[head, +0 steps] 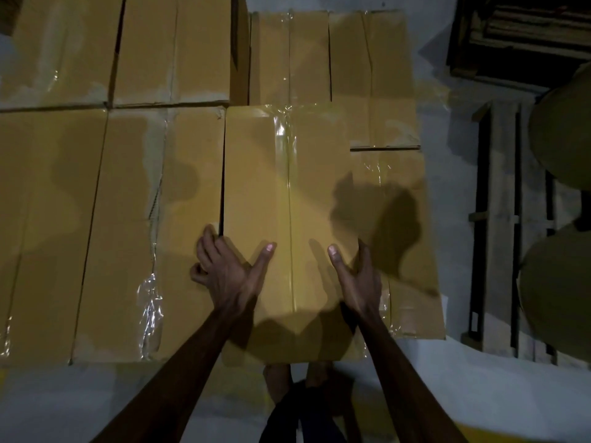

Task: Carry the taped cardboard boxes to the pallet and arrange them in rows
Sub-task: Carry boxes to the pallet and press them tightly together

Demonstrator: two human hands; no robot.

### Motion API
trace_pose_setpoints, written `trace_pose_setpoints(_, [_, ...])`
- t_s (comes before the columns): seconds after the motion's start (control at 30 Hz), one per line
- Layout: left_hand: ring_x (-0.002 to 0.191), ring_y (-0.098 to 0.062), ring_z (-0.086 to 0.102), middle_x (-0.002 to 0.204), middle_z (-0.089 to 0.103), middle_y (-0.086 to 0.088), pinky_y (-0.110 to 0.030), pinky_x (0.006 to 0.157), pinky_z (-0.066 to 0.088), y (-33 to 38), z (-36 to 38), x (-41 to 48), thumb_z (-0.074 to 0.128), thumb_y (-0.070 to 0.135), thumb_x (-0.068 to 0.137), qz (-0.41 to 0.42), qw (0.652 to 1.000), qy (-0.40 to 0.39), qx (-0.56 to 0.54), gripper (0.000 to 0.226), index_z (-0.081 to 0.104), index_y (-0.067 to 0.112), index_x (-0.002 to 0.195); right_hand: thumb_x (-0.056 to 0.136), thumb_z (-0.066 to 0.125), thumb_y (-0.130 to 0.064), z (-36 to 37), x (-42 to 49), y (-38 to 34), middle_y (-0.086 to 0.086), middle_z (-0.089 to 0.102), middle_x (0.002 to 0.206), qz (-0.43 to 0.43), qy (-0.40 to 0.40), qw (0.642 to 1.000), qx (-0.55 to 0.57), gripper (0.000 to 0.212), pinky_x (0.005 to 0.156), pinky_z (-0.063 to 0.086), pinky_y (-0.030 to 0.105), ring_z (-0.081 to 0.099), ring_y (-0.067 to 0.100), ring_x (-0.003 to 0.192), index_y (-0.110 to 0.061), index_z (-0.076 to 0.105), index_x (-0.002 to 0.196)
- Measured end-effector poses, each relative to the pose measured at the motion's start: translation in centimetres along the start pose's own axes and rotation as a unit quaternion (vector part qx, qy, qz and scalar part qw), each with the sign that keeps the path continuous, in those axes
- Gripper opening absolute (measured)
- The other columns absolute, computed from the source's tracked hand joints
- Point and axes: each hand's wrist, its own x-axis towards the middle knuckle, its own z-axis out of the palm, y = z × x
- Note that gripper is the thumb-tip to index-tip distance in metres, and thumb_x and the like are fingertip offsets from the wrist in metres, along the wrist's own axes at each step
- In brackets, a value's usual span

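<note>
I read this as a warehouse storeroom: rows of tape-sealed brown cardboard boxes point(128, 219) left, bare slatted wooden pallet point(502, 219) right, pale grey floor point(447, 378).

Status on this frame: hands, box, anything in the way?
Left hand grips taped box at its left edge, right hand at its right edge, thumbs on top. Box tight against left-side boxes, above lower boxes. No obstruction visible.

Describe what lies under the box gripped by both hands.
Lower boxes show beyond the right edge of the gripped box, which the left hand and right hand hold. Anything directly beneath it is covered.
</note>
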Motion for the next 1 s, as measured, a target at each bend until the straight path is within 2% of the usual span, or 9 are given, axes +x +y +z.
trace_pose_setpoints(0.2, [0.146,-0.033,0.031,0.167,0.026,-0.009,-0.067,0.111,0.026,-2.7,-1.1,0.5,0.042,0.084,0.089,0.075,0.995,-0.018,0.056,0.087,0.049,0.011,0.135,0.073,0.055,-0.091,0.6,0.4,1.0,-0.001,0.042,0.161,-0.007,-0.011,0.999,-0.048,0.108,0.119,0.033,0.054,0.04,0.029,0.146,-0.038,0.021,0.161])
trace_pose_setpoints(0.27, [0.144,-0.035,0.034,0.167,0.027,-0.011,-0.064,0.111,0.03,-3.8,-2.1,1.0,0.036,0.083,0.091,0.112,0.99,-0.038,0.078,0.088,0.047,0.011,0.141,0.077,0.061,-0.085,0.5,0.6,1.2,-0.001,0.036,0.165,-0.017,-0.024,0.998,-0.056,0.107,0.12,0.033,0.055,0.036,0.029,0.149,-0.037,0.015,0.162])
trace_pose_setpoints(0.33, [0.147,-0.034,0.032,0.169,0.023,-0.011,-0.064,0.113,0.03,-4.8,-3.0,1.2,0.034,0.083,0.091,0.143,0.985,-0.065,0.074,0.094,0.036,0.014,0.154,0.08,0.065,-0.08,0.2,0.6,1.5,-0.002,0.031,0.168,-0.039,-0.039,0.996,-0.067,0.108,0.119,0.033,0.054,0.033,0.028,0.151,-0.038,0.011,0.163])
trace_pose_setpoints(0.47, [0.158,-0.027,0.015,0.174,0.007,-0.007,-0.061,0.12,0.02,-6.7,-4.3,0.6,0.039,0.087,0.087,0.201,0.969,-0.128,0.073,0.108,0.012,0.016,0.165,0.082,0.07,-0.072,-0.3,-0.3,1.9,-0.008,0.018,0.171,-0.072,-0.044,0.992,-0.093,0.109,0.119,0.032,0.05,0.027,0.024,0.153,-0.041,0.005,0.163])
trace_pose_setpoints(0.6, [0.159,-0.02,-0.016,0.171,-0.022,0.0,-0.06,0.127,0.007,-9.9,-4.9,-1.0,0.04,0.099,0.076,0.253,0.933,-0.205,0.152,0.131,-0.009,0.018,0.165,0.083,0.067,-0.074,-1.0,-2.4,3.0,-0.01,0.002,0.173,-0.123,-0.076,0.971,-0.189,0.106,0.114,0.037,0.058,0.021,0.025,0.155,-0.048,0.001,0.161])
trace_pose_setpoints(0.7, [0.158,-0.022,-0.019,0.171,-0.025,0.0,-0.061,0.127,0.004,-12.3,-5.6,-3.0,0.044,0.107,0.061,0.302,0.906,-0.232,0.186,0.149,-0.011,0.016,0.165,0.076,0.071,-0.078,-1.8,-4.6,4.4,-0.009,-0.009,0.172,-0.145,-0.109,0.954,-0.239,0.109,0.11,0.043,0.06,0.021,0.033,0.155,-0.053,0.006,0.16])
trace_pose_setpoints(0.83, [0.16,-0.027,-0.013,0.173,-0.017,-0.003,-0.059,0.126,0.001,-14.7,-6.2,-4.8,0.045,0.111,0.05,0.354,0.878,-0.233,0.222,0.158,-0.004,0.014,0.166,0.06,0.078,-0.083,-3.4,-7.2,6.7,-0.006,-0.017,0.171,-0.132,-0.167,0.933,-0.292,0.127,0.105,0.048,0.059,0.029,0.039,0.152,-0.062,-0.002,0.156])
trace_pose_setpoints(0.93, [0.16,-0.03,-0.005,0.174,-0.011,-0.005,-0.066,0.123,0.018,-15.4,-5.9,-4.9,0.046,0.105,0.061,0.367,0.873,-0.213,0.24,0.146,0.0,0.015,0.166,0.054,0.079,-0.085,-4.0,-7.8,7.3,0.008,-0.011,0.173,-0.138,-0.18,0.892,-0.39,0.139,0.091,0.056,0.055,0.048,0.045,0.139,-0.062,-0.015,0.153])
trace_pose_setpoints(1.0, [0.16,-0.033,0.001,0.174,-0.006,-0.008,-0.067,0.119,0.025,-15.5,-5.5,-4.8,0.047,0.1,0.068,0.374,0.87,-0.202,0.252,0.138,0.004,0.014,0.166,0.059,0.086,-0.074,-4.0,-7.7,7.5,0.017,-0.001,0.172,-0.148,-0.183,0.865,-0.443,0.142,0.089,0.058,0.052,0.056,0.045,0.131,-0.059,-0.02,0.153])
